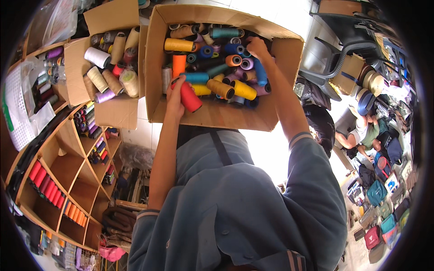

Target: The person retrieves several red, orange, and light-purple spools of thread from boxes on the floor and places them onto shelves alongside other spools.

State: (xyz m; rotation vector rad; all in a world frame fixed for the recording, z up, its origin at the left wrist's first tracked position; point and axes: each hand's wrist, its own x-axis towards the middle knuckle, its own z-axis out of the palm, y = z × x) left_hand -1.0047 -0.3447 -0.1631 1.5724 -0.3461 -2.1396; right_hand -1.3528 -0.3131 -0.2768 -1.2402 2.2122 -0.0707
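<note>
Under the person's raised arms sits a big cardboard box (pixel 217 115) packed with coloured thread spools. Left of it stands a smaller box (pixel 115 113) of pale spools, and beyond that wooden shelves (pixel 68 167) holding more rows of spools. Inside the big box the left hand (pixel 174 97) has its fingers wrapped around a red spool (pixel 190 97) near the front wall. Deeper in, the right hand (pixel 257 46) rests among blue spools, fingers seemingly curled, though what they grip is unclear

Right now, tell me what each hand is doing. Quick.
Left hand: closed on a red thread cone at the cardboard box.
Right hand: among the spools in the box; grip cannot be told.
</note>
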